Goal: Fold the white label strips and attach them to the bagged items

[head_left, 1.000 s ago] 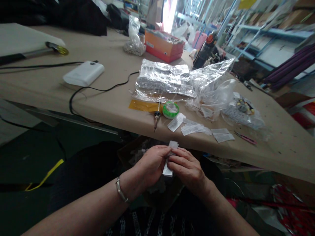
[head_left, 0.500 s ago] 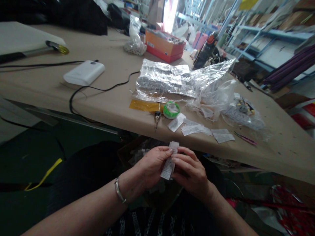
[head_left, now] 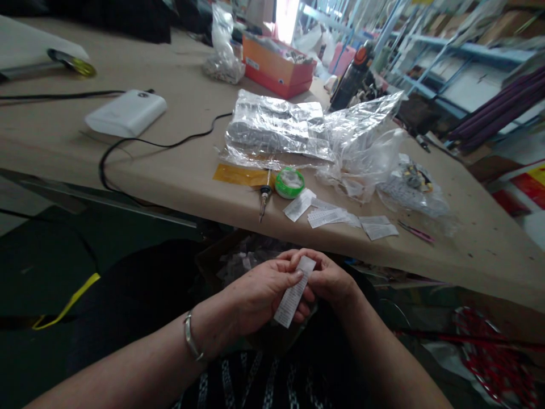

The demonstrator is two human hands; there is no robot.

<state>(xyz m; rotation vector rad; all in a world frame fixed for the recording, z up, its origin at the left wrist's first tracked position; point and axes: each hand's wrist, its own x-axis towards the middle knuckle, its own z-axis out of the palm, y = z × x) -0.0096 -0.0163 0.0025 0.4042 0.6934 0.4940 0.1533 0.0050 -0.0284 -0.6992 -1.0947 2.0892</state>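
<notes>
Printed strip (head_left: 292, 299), apparently illegible

The strip (head_left: 291, 302) is presenting as matt paper; the bag (head_left: 276, 125) is showing glossy, crinkled plastic (strongly reflective); the bracelet (head_left: 190, 336) is reading as smooth metal; the table (head_left: 170, 176) is displaying a matt surface.

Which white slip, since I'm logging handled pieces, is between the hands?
The printed strip in the left hand, right hand at its top; the slips on the table lie untouched.

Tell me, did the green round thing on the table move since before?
No. The green round thing keeps its place on the table, beside the pointed tool; the camera's view shifted.
</notes>
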